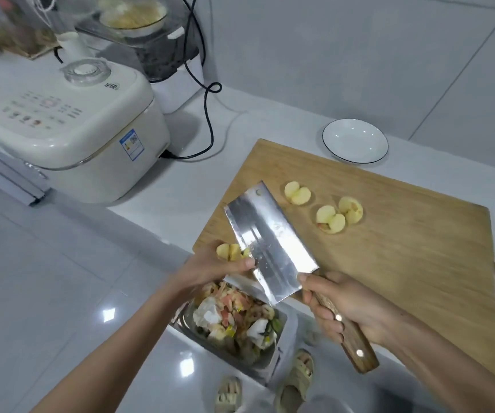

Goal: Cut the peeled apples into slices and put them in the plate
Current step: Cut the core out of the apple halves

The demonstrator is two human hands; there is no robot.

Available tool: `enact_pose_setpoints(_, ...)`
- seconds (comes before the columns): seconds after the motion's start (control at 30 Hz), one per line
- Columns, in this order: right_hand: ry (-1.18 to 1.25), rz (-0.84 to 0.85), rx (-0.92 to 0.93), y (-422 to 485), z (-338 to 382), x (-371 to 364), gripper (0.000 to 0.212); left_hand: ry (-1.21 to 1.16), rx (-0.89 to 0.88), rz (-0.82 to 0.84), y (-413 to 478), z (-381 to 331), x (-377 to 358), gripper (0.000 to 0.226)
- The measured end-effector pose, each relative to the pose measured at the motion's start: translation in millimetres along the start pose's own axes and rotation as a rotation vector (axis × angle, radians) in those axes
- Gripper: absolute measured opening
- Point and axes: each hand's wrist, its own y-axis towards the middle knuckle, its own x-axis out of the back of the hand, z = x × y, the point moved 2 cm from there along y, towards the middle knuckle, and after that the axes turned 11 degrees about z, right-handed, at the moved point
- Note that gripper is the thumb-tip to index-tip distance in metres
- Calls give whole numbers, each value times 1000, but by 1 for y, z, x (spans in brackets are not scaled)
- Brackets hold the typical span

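Observation:
My left hand (pixel 210 265) holds a peeled apple piece (pixel 230 251) over the board's near left corner, above a waste bin. My right hand (pixel 344 305) grips the wooden handle of a steel cleaver (pixel 270 242), whose blade rests against that piece. Three peeled apple pieces lie on the wooden cutting board (pixel 404 257): one (pixel 297 193) toward the back, two (pixel 330 219) (pixel 351 209) side by side near the middle. A white plate (pixel 355 141) with a dark rim stands behind the board and holds nothing.
A metal bin (pixel 234 323) full of peels and scraps stands on the floor below the counter edge. A cream rice cooker (pixel 73 126) sits at the left with a black cable (pixel 207 114) trailing behind it. Sandalled feet (pixel 296 377) show below.

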Motion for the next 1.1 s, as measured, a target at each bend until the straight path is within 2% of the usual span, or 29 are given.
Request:
enact_pose_setpoints(0.17,-77,-102,66,-4,-27,-40,34,222,-34,123,-24,27,12,62)
enact_pose_setpoints(0.23,-120,-146,84,-3,-36,-49,36,241,-57,142,-31,30,13,67)
enact_pose_setpoints(0.4,-160,-198,117,-7,-55,-64,38,43,19,132,-37,27,14,77)
enact_pose_setpoints(0.47,-133,-205,111,-8,-58,-68,37,66,56,112,-36,22,8,83)
enact_pose_setpoints(0.5,-119,-206,107,-8,-59,-68,37,86,72,99,-34,19,3,78)
enact_pose_setpoints(0.6,-113,-204,98,-11,-58,-62,36,43,104,55,-29,15,-7,45)
enact_pose_setpoints(0.67,-109,-210,103,-14,-55,-54,35,28,101,64,-27,15,-9,35)
enact_pose_setpoints(0.87,-79,-209,125,-17,-44,-23,36,-76,142,22,-8,13,-5,38)
enact_pose_setpoints(1.03,-52,-254,164,-22,-34,9,36,-412,122,-24,27,-18,-15,31)
enact_pose_setpoints(1.1,-42,-281,165,-25,-30,24,35,-445,102,-18,43,-32,-19,26)
